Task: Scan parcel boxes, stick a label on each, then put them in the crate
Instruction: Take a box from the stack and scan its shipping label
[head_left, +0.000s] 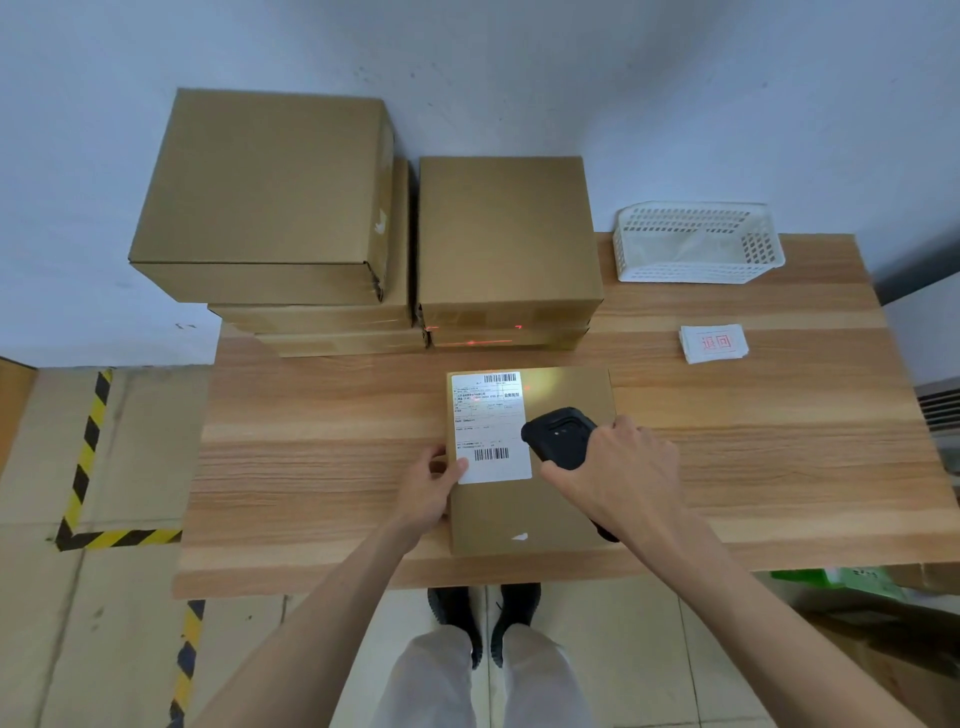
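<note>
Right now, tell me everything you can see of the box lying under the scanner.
The box is plain brown cardboard, flat and closed, lying on the wooden table near its front edge. A white shipping label with two barcodes covers its upper left part; a small white scrap shows near the bottom. The left hand holds its left edge, thumb on the label corner. The right hand holds a black scanner over its right side, and a glow of light falls on the top edge.

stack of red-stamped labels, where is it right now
In the head view, the stack of labels lies on the table's far right, just in front of the white basket.
</note>
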